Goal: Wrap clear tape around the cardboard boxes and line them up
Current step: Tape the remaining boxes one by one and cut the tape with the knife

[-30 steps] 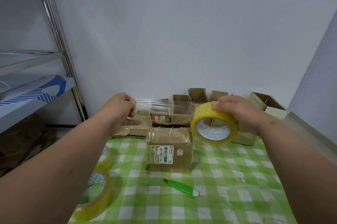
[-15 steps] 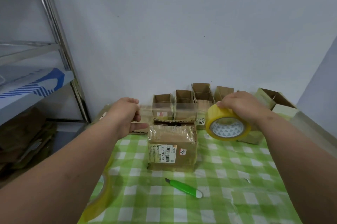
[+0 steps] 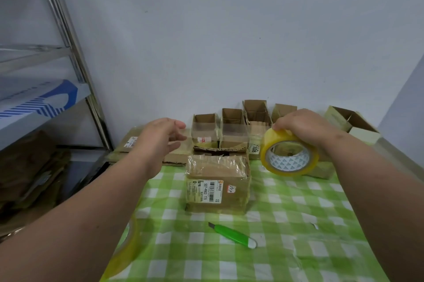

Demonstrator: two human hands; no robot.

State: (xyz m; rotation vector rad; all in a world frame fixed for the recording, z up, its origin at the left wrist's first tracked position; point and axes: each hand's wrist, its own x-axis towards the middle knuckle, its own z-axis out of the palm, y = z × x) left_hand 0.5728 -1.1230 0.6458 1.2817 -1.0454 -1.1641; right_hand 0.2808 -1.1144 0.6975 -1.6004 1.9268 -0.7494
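- A person's right hand (image 3: 305, 126) grips a roll of clear tape (image 3: 289, 154) by its upper rim, holding it on edge just above the far right of a green-checked tablecloth (image 3: 298, 208).
- The left hand (image 3: 160, 138) is held out over the table's far left with fingers loosely curled; a faint clear strip (image 3: 220, 131) appears to stretch from it across to the roll, but whether the fingertips pinch the tape end cannot be told.
- The stretched strip hangs above and behind a closed cardboard box (image 3: 216, 184) with a printed shipping label, which stands at the middle of the cloth and already shows wrinkled clear film over its top.
- By the look of it, this box is part-way wrapped and the current length of tape is not yet laid down.
- Along the wall stand five open-topped cardboard boxes (image 3: 205, 130), roughly in a row; whether any of these carry a full wrap is hard to say, so most of the wrapping and the final lining up seem left to do.
- Flattened cardboard (image 3: 130, 144) lies at the far left corner of the table.
- Count: six boxes in all, two tape rolls, one cutter.
- The second tape roll (image 3: 125, 252) sits at the near left edge, partly hidden under the left forearm.
- A green utility knife (image 3: 231, 234) lies on the cloth in front of the labelled box, apart from it.
- A metal shelf rack (image 3: 68, 36) stands at left.
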